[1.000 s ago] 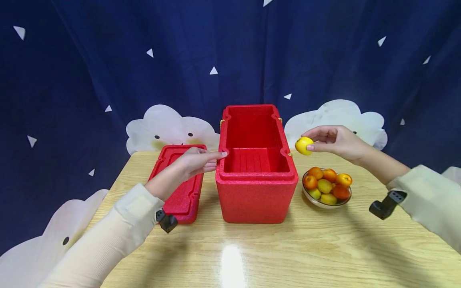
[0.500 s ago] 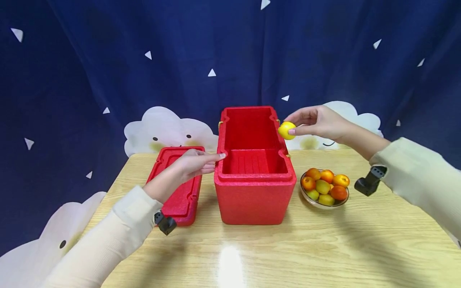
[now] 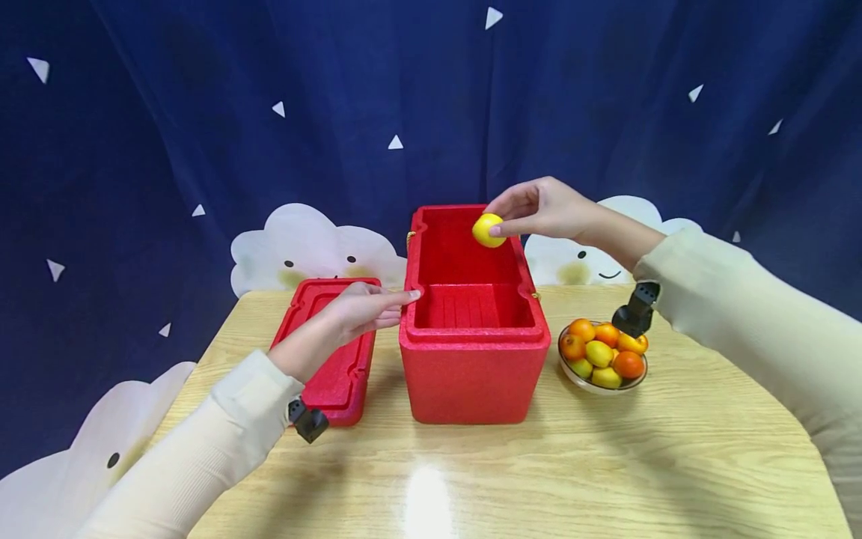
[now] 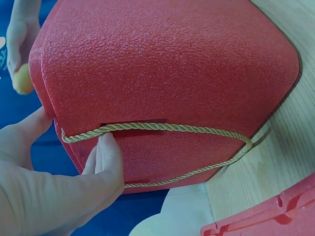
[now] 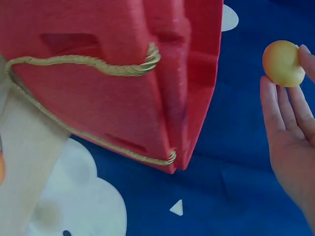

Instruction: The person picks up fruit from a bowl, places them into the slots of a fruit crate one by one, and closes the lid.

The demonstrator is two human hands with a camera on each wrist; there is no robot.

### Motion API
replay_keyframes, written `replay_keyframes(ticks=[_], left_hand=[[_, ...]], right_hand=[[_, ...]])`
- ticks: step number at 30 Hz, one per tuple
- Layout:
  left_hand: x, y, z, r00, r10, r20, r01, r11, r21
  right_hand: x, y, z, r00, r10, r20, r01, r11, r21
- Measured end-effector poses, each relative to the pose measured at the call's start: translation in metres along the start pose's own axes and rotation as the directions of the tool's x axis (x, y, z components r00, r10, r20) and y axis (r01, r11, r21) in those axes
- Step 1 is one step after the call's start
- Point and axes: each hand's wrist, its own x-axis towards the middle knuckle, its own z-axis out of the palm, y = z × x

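Note:
My right hand (image 3: 548, 211) pinches a small round yellow fruit (image 3: 488, 230) between thumb and fingertips, above the far right part of a red foam box (image 3: 471, 382). In the right wrist view the fruit (image 5: 284, 64) shows an orange tinge on one side; its exact kind is unclear. The box stands uncovered, its grooved floor showing. My left hand (image 3: 364, 308) holds the box's left rim, thumb on top and fingers against the outer wall. In the left wrist view those fingers touch the wall beside a gold rope handle (image 4: 197, 129).
A bowl (image 3: 595, 388) of orange and yellow fruits stands right of the box on the wooden table (image 3: 539, 479). The red lid (image 3: 330, 382) lies to the left, partly under my left arm. Behind hangs a dark blue curtain (image 3: 323, 180) with white cloud shapes.
My right hand has carried the yellow fruit left and slightly up, from above the bowl to over the box. The left hand stays on the rim.

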Motion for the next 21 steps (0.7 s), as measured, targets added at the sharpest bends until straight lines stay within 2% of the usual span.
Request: replay_keyframes(ticks=[12,21], left_hand=[[0.002,0.002,0.002,1.000,-0.002,-0.007,0.002,1.000,-0.007],[-0.002,0.005,-0.002,1.000,-0.014,-0.028,0.014,1.000,-0.006]], right_hand=[[0.027,-0.025,0.002,1.000,0.015,-0.022,-0.016,0.997,-0.072],[0.049,-0.043,0.002,0.999,0.038,-0.031,-0.039,0.998,-0.054]])
